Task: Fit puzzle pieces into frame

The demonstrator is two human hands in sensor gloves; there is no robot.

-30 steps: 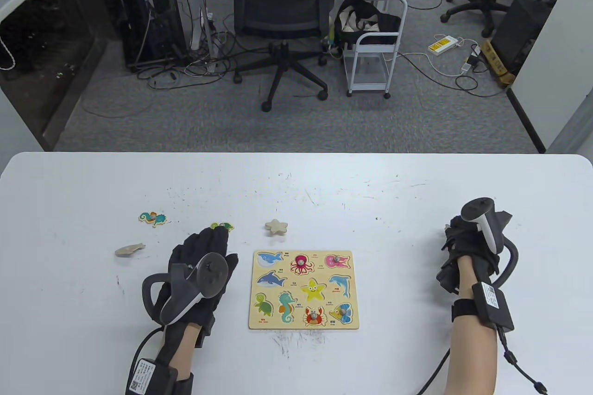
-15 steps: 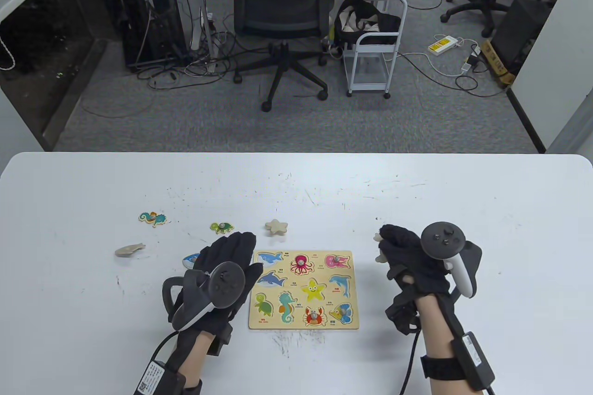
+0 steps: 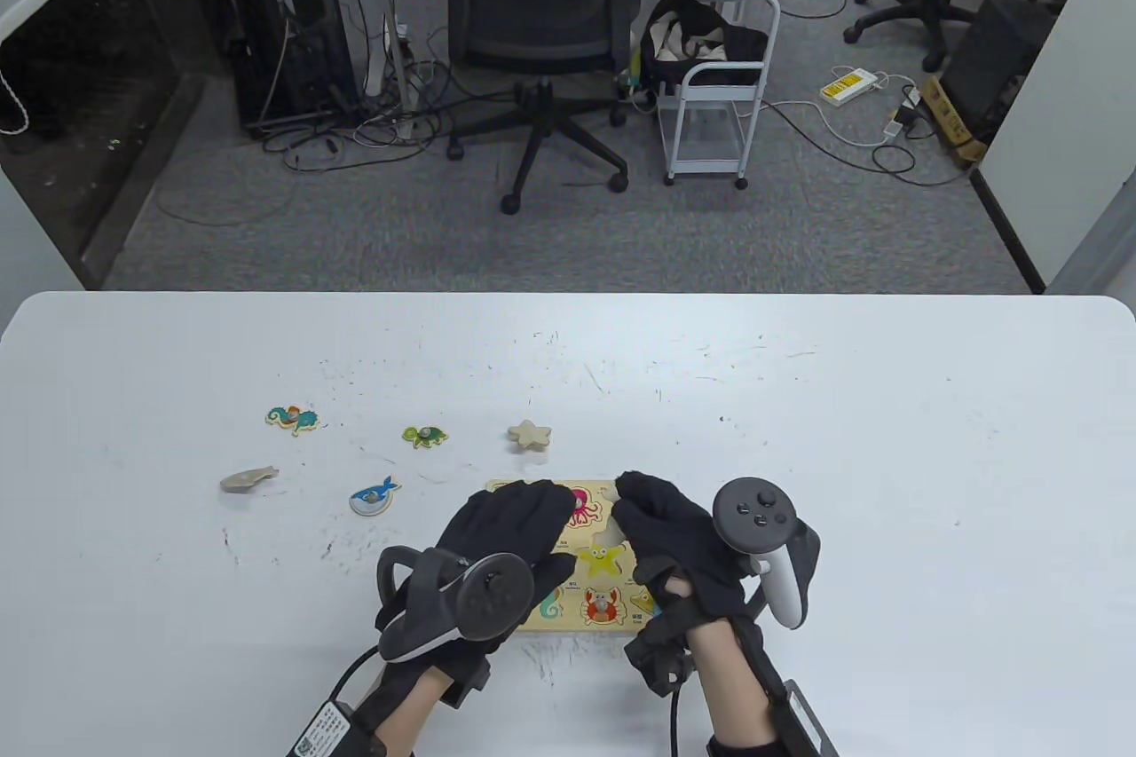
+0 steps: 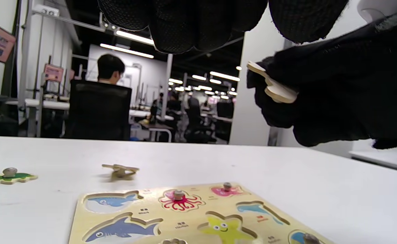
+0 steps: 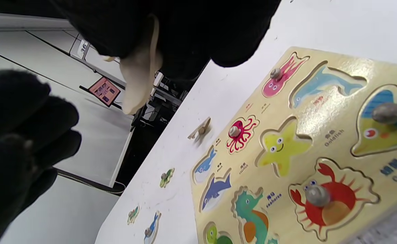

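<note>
While the left hand (image 3: 510,531) hovers with loosely curled fingers, right fingers (image 4: 320,84) pinch a wooden piece (image 4: 273,86) above the frame (image 4: 191,217).

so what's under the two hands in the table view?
The puzzle board; only its octopus, star and crab squares show between the left hand and right hand. The right hand holds a plain wooden piece above it. The other squares are covered there.
</note>
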